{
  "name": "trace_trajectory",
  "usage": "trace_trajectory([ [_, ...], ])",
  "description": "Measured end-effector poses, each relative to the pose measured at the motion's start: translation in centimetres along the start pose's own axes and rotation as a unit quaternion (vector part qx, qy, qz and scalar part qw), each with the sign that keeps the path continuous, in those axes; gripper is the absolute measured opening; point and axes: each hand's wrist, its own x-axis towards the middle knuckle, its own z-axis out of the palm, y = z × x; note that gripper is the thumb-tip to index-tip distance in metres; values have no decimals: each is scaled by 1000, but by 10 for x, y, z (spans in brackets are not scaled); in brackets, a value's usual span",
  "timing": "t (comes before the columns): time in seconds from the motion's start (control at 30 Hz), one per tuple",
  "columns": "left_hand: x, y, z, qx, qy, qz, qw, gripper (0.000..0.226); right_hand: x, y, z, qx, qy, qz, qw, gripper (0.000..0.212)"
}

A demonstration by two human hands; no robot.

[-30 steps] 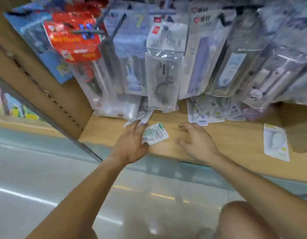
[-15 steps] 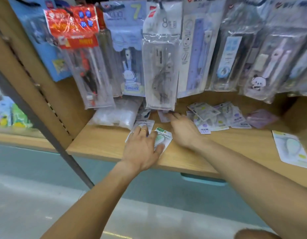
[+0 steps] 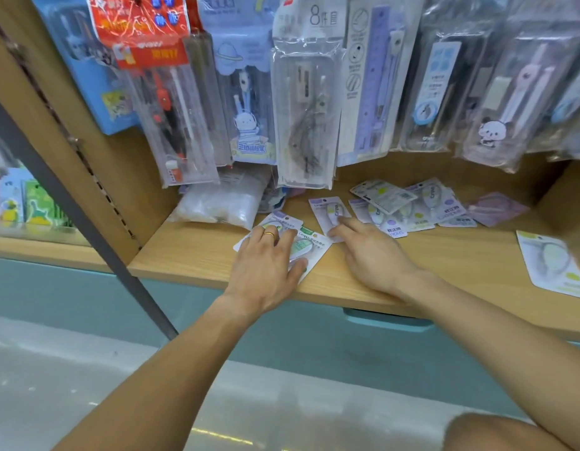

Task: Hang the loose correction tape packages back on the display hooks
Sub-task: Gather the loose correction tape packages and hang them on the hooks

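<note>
Several small correction tape packages lie loose on the wooden shelf (image 3: 191,262). My left hand (image 3: 269,265) rests flat, fingers spread, on two of them: a green-labelled package (image 3: 309,247) and a purple-labelled one (image 3: 283,219) behind it. My right hand (image 3: 370,252) touches a purple package (image 3: 327,211) with its fingertips, without lifting it. A heap of more packages (image 3: 409,206) lies further back to the right. One larger package (image 3: 552,262) lies alone at the far right.
Compass and ruler sets in clear packs (image 3: 306,99) hang low over the back of the shelf. A white plastic bag (image 3: 223,203) lies at the back left. A wooden side panel (image 3: 96,151) and a grey metal bar (image 3: 86,222) stand on the left. A drawer (image 3: 389,320) sits below.
My right hand has pulled a purple package forward from under the hanging packs into the open. My left hand has stayed pressed on its two packages. The camera has moved closer.
</note>
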Motion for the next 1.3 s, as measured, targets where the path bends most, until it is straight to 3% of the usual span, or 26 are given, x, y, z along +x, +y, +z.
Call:
trace_trajectory([
  [0.33,0,16,11,-56,69,20,996,39,-29,6,-5,-34,35,26,998,48],
  [0.43,0,14,9,-76,49,18,996,48,-32,9,-10,-38,38,16,998,47],
  [0.6,-3,11,10,-8,57,45,997,65,-41,14,-11,20,45,6,999,40],
  [0.8,-4,16,21,2,60,41,997,70,-57,22,-7,87,51,-11,995,51],
  [1.1,-10,31,26,-35,86,15,996,50,-68,36,-6,126,3,-25,992,45],
  [1.2,-9,46,19,-49,104,63,991,52,-65,36,-11,118,130,44,984,45],
  [1.3,-7,70,18,-83,89,150,981,55,-33,48,-23,145,237,219,935,50],
])
